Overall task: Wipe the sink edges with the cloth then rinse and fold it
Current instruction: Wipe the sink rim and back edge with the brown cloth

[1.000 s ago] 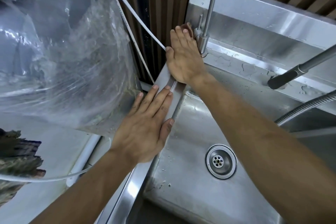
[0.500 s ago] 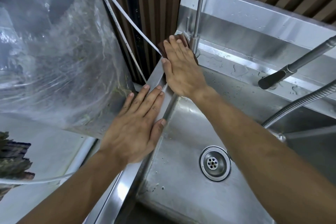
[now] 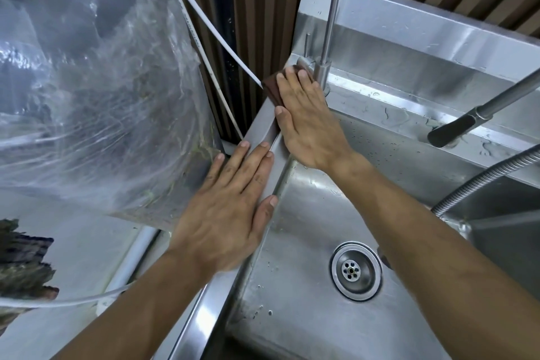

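I am in the first step of the task, the wiping of the sink edges. My right hand lies flat on the brown cloth and presses it on the far left corner of the steel sink, just beside the foot of the thin tap pipe. The fingers are straight and close together; they do not curl round the cloth, they only push it down. My left hand rests flat on the left rim nearer to me, fingers straight and a little spread, the thumb over the inner edge. It holds nothing; I judge that it only supports me.

The cloth is dark reddish brown and looks flat, perhaps in more than one layer. Most of it is hidden under my palm; only one corner shows beyond my fingertips, at the left. I cannot tell if it is wet.

For the next move I think the cloth must go round the tap foot and along the back ledge, where water drops and streaks lie. This needs steady pressure with the flat hand, and care at the tap foot, where the cloth could catch or bunch. Rinsing and folding are not yet begun.
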The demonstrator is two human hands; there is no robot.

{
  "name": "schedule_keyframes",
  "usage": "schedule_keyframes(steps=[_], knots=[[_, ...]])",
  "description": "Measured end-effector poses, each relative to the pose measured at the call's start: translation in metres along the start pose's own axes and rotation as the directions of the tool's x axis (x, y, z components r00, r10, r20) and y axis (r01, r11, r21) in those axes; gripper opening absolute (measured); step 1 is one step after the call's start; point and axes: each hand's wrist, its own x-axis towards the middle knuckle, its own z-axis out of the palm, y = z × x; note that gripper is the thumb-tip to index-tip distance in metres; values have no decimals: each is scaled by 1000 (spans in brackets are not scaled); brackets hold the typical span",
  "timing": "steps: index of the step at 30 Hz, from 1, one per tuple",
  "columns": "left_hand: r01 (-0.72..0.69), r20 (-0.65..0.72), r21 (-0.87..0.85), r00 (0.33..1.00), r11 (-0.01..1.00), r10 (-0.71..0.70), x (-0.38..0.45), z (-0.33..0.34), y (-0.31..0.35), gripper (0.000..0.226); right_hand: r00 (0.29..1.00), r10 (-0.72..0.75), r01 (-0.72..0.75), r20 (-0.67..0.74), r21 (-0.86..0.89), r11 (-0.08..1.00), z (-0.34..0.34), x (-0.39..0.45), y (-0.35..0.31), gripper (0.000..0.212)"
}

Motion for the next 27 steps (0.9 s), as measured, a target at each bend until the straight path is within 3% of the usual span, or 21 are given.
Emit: schedule_keyframes(steps=[6, 9, 15, 27], knots=[[-6, -8, -3, 1000, 1000, 6, -2, 1, -1, 64, 992, -125, 121, -27, -134, 984, -7, 7, 9, 59], [-7, -14, -5, 1000, 1000, 7, 0, 1, -1, 64, 996, -84, 84, 1, -45, 995, -1, 12, 10, 59], [-3, -16, 22, 1000, 1000, 3, -1, 1, 1, 65, 993, -68, 83, -96, 166, 983, 0, 15, 15, 45], [-10, -47, 52, 999, 999, 13, -2, 2, 1, 63, 956, -134, 161, -261, 83, 984, -13, -9, 17, 35]])
